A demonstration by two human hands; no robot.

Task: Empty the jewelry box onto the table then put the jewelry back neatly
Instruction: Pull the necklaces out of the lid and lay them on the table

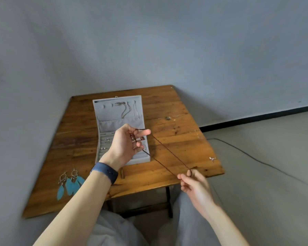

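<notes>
A grey jewelry box (103,119) stands open on the wooden table (176,132), its lid upright with thin chains hanging inside. Small pieces lie in its tray. My left hand (126,144) is raised in front of the box and grips one end of a dark brown beaded necklace (169,153) with curled fingers. The necklace stretches down to the right as a doubled strand. My right hand (192,183) pinches its other end just past the table's front edge.
A pair of turquoise feather earrings (69,183) lies at the table's near left. A small silver piece (212,158) sits near the right edge, another small piece (168,118) right of the box. A black cable (256,160) runs over the floor at right.
</notes>
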